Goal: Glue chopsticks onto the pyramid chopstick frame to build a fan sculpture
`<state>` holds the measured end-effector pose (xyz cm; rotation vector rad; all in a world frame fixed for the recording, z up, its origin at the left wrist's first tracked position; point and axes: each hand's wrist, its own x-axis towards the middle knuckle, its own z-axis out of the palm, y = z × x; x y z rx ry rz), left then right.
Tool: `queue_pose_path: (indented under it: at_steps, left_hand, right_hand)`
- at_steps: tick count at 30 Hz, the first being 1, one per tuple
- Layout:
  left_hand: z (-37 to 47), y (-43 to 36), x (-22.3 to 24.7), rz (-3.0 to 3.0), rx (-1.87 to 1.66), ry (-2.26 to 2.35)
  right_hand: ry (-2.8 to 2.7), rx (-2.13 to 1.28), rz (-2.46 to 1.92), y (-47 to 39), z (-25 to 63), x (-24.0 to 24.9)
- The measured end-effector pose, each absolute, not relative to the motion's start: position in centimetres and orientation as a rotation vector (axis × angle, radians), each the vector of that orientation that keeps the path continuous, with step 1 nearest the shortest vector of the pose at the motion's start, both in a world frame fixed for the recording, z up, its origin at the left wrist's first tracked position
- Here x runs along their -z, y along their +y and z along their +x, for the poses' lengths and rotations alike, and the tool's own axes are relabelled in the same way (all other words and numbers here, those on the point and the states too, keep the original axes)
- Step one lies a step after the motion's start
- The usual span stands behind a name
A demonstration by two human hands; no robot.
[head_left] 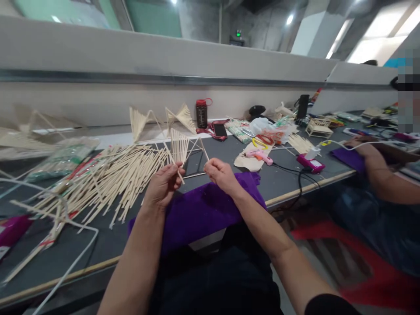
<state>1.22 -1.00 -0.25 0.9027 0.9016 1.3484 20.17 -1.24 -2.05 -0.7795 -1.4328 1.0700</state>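
Between my hands stands a small model made of thin wooden sticks (179, 146), with a fan-like row of slats and crossed legs. My left hand (166, 183) pinches it at its lower left corner. With closed fingers my right hand (218, 173) grips the end of a slanting stick on the model's right side. A purple cloth (203, 210) lies below both hands along the table's front. Left of the model spreads a big pile of loose wooden sticks (127, 175). Two similar fan-shaped stick models (139, 124) stand behind, near the wall.
A pink glue gun (259, 156) rests on a beige cloth (246, 162) to the right, its black cable running to a magenta box (310, 164). A dark bottle (201, 113) and a phone (219, 130) are at the back. Another person's arm (377, 170) is at far right.
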Motion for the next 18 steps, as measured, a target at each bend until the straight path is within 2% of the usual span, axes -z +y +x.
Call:
queue_pose_path:
  at_steps: [5, 9, 14, 18]
  left_hand:
    - [1.4, -1.1, 0.1, 0.927, -1.335, 0.925]
    - [1.8, -1.2, 0.5, 0.931, -1.278, 0.975]
    - [2.6, -1.7, 1.0, 1.026, -1.235, 1.079]
    - [2.8, -2.2, 1.1, 1.063, -1.204, 1.126]
  right_hand:
    - [-1.492, -1.022, -0.855, -4.3, 22.2, 4.0]
    - [-1.549, -0.957, -0.906, -4.6, 25.3, 1.7]
    - [-1.549, -0.423, -1.113, 2.9, 33.6, -5.3]
    - [-1.479, 0.120, -1.519, 10.9, 42.2, -7.9]
